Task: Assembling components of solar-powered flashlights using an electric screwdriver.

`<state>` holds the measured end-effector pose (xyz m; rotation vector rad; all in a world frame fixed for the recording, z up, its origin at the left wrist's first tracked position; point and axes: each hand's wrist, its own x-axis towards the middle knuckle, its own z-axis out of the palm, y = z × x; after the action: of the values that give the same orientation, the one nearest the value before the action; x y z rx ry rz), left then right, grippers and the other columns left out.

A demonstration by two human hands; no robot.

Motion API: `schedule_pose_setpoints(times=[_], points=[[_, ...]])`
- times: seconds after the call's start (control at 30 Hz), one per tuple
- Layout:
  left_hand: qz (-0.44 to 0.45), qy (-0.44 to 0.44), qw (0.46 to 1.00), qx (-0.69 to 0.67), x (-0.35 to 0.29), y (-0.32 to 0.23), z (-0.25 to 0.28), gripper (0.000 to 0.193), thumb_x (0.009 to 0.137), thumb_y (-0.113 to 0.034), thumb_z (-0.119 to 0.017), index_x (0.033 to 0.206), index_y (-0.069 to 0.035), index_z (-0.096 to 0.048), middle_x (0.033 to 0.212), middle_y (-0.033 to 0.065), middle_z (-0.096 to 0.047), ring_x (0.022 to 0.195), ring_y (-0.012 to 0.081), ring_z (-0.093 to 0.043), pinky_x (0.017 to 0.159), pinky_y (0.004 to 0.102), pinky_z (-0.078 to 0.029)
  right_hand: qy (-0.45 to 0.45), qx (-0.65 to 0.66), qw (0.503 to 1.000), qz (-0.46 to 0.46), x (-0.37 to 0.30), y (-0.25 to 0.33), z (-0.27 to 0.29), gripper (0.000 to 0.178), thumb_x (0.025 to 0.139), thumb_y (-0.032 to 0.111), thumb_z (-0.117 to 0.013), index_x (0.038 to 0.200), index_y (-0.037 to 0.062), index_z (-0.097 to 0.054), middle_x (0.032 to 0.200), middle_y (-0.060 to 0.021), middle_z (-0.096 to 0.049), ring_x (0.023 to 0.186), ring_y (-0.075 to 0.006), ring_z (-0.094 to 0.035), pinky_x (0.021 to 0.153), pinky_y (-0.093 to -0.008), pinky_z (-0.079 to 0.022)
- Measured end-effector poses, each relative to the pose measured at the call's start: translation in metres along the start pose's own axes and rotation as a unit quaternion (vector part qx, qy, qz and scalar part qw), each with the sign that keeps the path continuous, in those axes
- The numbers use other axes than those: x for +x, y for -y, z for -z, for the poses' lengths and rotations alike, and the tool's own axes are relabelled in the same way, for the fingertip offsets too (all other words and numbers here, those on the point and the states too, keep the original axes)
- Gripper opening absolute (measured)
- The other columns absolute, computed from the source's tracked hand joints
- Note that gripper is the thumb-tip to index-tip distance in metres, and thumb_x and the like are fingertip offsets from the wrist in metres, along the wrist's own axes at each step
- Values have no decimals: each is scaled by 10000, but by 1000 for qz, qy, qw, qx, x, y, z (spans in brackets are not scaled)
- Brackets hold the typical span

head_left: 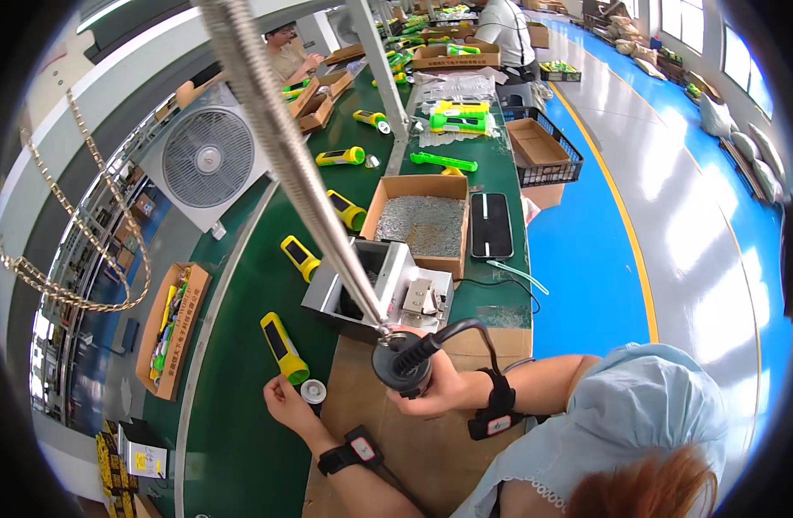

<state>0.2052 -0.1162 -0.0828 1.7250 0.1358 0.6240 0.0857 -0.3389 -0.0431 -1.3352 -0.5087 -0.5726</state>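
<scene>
My right hand (441,386) is wrapped round a black electric screwdriver (400,366), whose top hangs from a coiled metal spring (280,142) with a black cord bending away. My left hand (289,406) is low over the green bench, fingers curled together close to the green end of a yellow flashlight (281,344) with a dark panel. What its fingertips hold, if anything, is too small to make out. Beside that hand lies a round white part (313,392). A metal fixture (388,281) with a small block on it stands beyond the screwdriver.
A cardboard box of small metal screws (421,226) and a dark phone (491,226) are behind the fixture. Several yellow flashlights (300,257) lie along the green bench (241,414). Brown cardboard (440,457) covers the near bench. A white fan (208,159) stands left; other people work farther back.
</scene>
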Motion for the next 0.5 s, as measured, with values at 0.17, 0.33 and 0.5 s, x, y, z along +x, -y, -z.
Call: schedule_pose_setpoints(times=[0.17,0.33,0.5], points=[[5,2,1000,9,-3,2,-6,142,902,-114,-573,899,28,-581,766,38,-578,695,96,-532,649,234,-442,-12,-55,998,30,5,5,6,658,739,-57,-631,1281,49,-273,907,-40,-546,777,-88,-557,687,-246,-465],[20,-35,999,4,-3,7,-6,110,879,-91,-599,880,17,-581,728,25,-578,649,93,-539,607,233,-447,-6,-16,1000,13,-3,-8,11,724,697,-38,-681,1283,30,-262,1093,-76,-506,938,-127,-525,800,-276,-441],[7,-59,998,37,1,6,17,105,868,-102,-620,880,2,-616,758,35,-628,687,86,-572,626,233,-461,30,-12,997,-63,4,5,0,665,778,-59,-564,1335,61,-221,886,-77,-553,751,-142,-563,679,-269,-472]])
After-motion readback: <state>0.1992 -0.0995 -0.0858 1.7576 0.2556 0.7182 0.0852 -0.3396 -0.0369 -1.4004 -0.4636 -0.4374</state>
